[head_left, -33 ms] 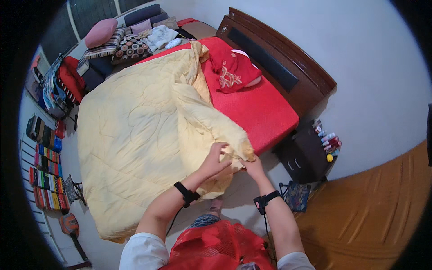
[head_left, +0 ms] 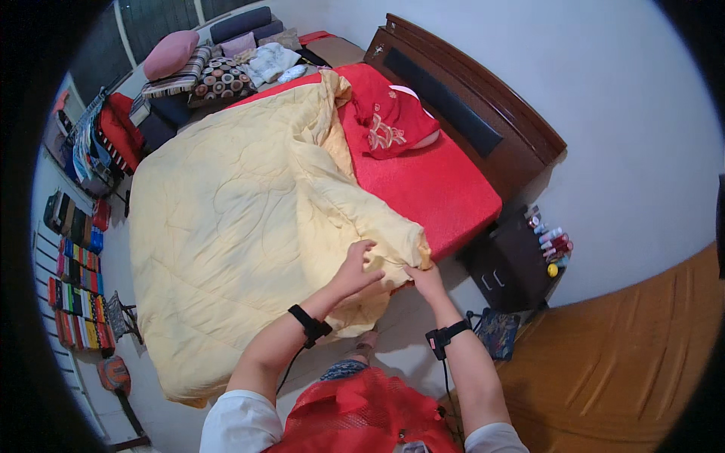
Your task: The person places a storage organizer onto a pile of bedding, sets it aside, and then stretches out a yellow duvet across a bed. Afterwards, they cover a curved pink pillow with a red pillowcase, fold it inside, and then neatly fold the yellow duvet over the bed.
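Compared with the earlier frame, the bunched corner of the yellow quilt [head_left: 226,219] sits a little differently above your right hand [head_left: 426,281], whose thumb side shows more; your left hand [head_left: 360,270] is almost in the same place. The quilt lies over most of the bed, and its near side hangs down close before your legs. The grip of your right hand is closed on the quilt's corner, while the grip of your left hand is wide, with curved fingers, just over the cloth; whether it touches, you cannot tell. Between the quilt's folded edge and the headboard [head_left: 449,94], a band of red sheet [head_left: 430,196] shows, with a red pillow [head_left: 393,124] on it. Pale floor [head_left: 404,325] shows between the bed and your body. At your right, a dark cabinet [head_left: 502,264] stands near the bed's corner, leaving only narrow room, and a patterned bag [head_left: 498,336] is just beside it.
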`<state>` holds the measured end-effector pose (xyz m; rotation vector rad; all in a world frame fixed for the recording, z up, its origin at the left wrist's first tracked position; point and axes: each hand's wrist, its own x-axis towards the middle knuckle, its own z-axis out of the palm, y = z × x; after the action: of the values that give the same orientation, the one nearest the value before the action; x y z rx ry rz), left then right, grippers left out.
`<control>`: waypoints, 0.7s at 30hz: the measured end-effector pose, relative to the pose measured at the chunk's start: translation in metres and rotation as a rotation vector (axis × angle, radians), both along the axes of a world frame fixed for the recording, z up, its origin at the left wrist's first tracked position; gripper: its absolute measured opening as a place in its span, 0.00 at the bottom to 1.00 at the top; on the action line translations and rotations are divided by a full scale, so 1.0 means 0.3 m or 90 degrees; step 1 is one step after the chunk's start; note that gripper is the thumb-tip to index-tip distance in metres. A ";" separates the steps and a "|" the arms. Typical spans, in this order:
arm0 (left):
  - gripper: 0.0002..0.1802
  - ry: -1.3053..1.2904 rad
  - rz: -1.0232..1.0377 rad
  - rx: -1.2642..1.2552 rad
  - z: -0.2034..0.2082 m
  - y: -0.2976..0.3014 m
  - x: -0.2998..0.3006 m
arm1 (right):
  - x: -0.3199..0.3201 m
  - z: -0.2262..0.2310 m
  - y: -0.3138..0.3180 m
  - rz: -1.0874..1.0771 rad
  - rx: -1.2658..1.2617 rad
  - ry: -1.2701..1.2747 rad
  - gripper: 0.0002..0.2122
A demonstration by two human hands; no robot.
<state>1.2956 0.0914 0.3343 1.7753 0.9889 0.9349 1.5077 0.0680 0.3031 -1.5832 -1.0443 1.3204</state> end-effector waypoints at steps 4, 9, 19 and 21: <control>0.55 0.090 0.001 -0.184 -0.143 0.139 0.024 | 0.083 0.057 0.215 -0.008 0.050 0.051 0.16; 0.50 0.110 0.002 -0.087 -0.068 0.366 0.280 | 0.169 0.136 0.539 0.124 0.002 -0.018 0.17; 0.22 -0.025 0.264 -0.308 -0.055 0.791 0.437 | 0.215 0.202 1.039 0.407 0.109 -0.056 0.28; 0.22 -0.122 0.418 -0.413 -0.226 0.839 0.386 | 0.221 0.196 1.109 0.469 0.105 -0.067 0.28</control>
<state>1.4115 0.3429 0.2665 0.8084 1.5685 0.9902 1.5739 0.4007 0.3620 -1.1854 -1.8621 1.5662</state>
